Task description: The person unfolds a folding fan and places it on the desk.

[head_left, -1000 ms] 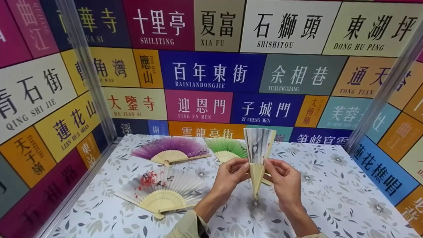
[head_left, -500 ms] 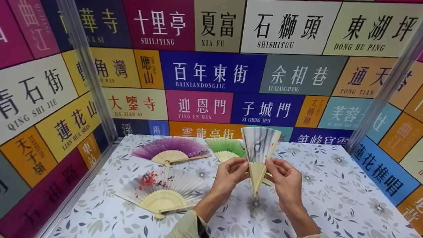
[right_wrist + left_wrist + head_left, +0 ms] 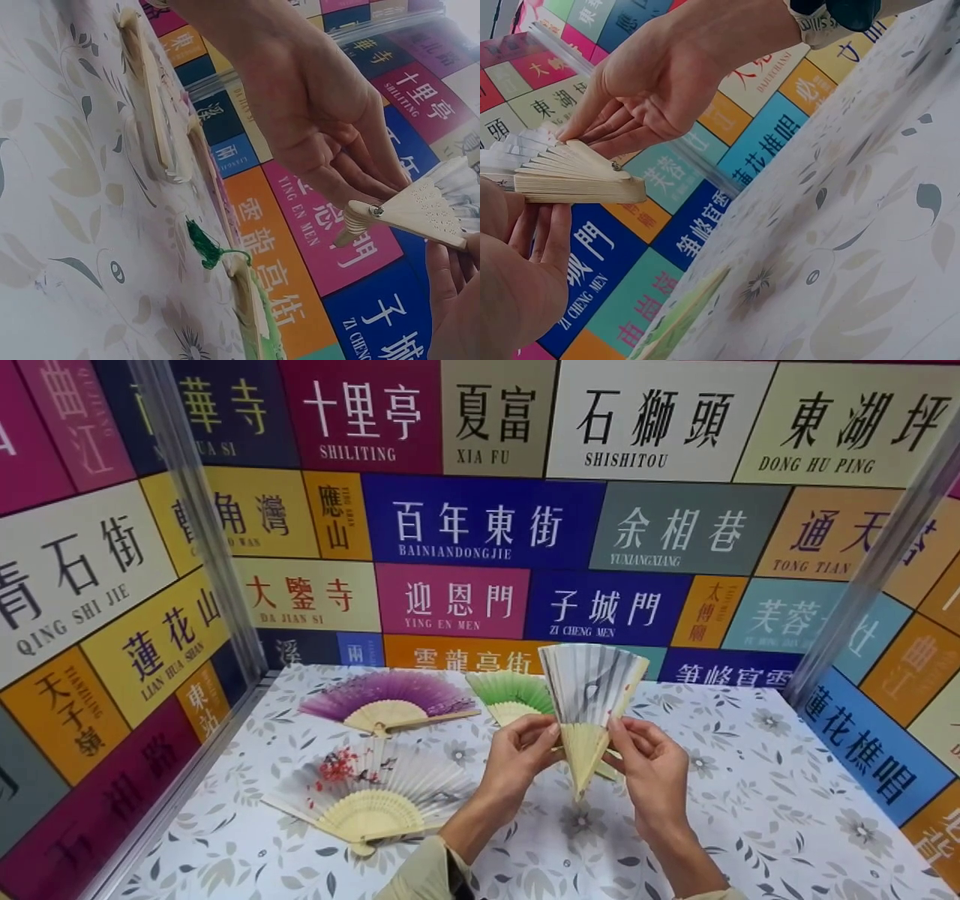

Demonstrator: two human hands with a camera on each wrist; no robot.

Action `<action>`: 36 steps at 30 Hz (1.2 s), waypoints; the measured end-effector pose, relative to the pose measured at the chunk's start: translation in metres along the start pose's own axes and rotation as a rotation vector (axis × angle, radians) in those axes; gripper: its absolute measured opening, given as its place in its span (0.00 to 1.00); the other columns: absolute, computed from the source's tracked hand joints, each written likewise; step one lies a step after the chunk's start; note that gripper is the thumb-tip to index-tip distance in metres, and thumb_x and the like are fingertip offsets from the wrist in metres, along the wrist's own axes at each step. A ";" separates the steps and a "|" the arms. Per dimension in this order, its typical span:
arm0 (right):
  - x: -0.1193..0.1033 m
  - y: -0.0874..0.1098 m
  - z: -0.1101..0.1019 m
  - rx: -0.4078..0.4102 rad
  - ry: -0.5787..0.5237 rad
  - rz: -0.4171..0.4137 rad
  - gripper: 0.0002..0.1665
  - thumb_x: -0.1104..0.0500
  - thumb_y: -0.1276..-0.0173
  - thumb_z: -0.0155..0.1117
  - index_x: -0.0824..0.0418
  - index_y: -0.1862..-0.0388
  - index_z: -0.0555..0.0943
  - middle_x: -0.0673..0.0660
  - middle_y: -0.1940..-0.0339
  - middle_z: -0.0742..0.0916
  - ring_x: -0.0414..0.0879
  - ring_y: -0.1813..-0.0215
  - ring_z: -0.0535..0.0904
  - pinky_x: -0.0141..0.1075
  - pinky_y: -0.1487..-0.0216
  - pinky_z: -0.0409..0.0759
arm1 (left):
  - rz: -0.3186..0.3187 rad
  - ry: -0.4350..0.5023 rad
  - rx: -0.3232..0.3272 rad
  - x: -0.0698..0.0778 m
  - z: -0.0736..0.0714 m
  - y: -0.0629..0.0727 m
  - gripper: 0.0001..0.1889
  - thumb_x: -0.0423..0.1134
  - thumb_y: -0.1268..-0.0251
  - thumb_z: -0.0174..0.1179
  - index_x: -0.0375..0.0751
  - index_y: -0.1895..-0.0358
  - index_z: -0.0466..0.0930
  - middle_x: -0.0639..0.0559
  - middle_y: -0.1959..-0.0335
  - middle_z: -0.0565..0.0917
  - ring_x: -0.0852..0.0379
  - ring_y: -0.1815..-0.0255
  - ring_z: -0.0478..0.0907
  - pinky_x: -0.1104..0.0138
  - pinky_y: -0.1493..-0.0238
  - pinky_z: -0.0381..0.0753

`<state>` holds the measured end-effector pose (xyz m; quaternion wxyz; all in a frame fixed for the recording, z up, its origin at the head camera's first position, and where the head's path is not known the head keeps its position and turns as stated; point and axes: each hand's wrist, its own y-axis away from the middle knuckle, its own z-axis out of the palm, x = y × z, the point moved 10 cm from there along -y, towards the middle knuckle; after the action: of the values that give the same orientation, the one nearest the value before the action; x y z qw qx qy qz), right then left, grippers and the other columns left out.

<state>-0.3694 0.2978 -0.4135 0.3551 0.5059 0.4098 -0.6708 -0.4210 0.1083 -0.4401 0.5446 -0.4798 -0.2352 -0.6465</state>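
A partly spread folding fan [image 3: 589, 682] with a white-grey leaf and pale ribs stands upright between both hands, pivot end down, above the table. My left hand [image 3: 517, 761] pinches its left edge between thumb and fingers. On the opposite edge, my right hand [image 3: 651, 769] pinches it too. The left wrist view shows the stacked ribs [image 3: 577, 187] fanning from the pivot. Behind the left hand lies an open green fan [image 3: 510, 690], partly hidden. Left of the hands, a white fan with red blossoms [image 3: 375, 810] lies spread on the table.
An open purple fan [image 3: 397, 697] lies at the back left of the table. The tabletop [image 3: 750, 810] has a white floral cover. Panels of coloured signs [image 3: 480, 521] rise behind and at both sides. A green tassel [image 3: 201, 244] shows in the right wrist view.
The fan in my hands has spread wider, its top edges moving apart to left and right. Both hands have shifted only slightly. The fans on the table have not moved.
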 end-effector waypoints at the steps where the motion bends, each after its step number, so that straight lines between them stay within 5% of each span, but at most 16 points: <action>1: 0.000 0.000 0.000 0.002 -0.003 0.002 0.23 0.52 0.22 0.72 0.70 0.43 0.82 0.50 0.61 0.94 0.45 0.56 0.93 0.39 0.52 0.96 | 0.001 -0.001 0.003 0.000 0.000 0.000 0.16 0.34 0.18 0.62 0.26 0.37 0.81 0.40 0.47 0.90 0.50 0.45 0.90 0.59 0.39 0.93; 12: 0.001 -0.002 -0.001 0.012 -0.014 0.016 0.24 0.52 0.22 0.71 0.71 0.41 0.80 0.48 0.61 0.93 0.43 0.56 0.92 0.38 0.52 0.96 | -0.021 0.007 0.023 -0.001 -0.002 0.000 0.14 0.34 0.19 0.64 0.31 0.38 0.83 0.43 0.47 0.90 0.51 0.44 0.90 0.61 0.41 0.93; 36: 0.004 -0.002 -0.004 0.042 -0.100 0.025 0.17 0.57 0.19 0.67 0.70 0.44 0.78 0.48 0.62 0.90 0.40 0.58 0.89 0.35 0.55 0.95 | 0.003 0.048 0.008 -0.002 -0.002 -0.002 0.18 0.34 0.18 0.61 0.25 0.35 0.80 0.40 0.45 0.89 0.51 0.45 0.89 0.61 0.40 0.93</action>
<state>-0.3708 0.3016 -0.4176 0.3729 0.4844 0.3708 -0.6992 -0.4236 0.1085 -0.4424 0.5529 -0.4624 -0.2240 -0.6560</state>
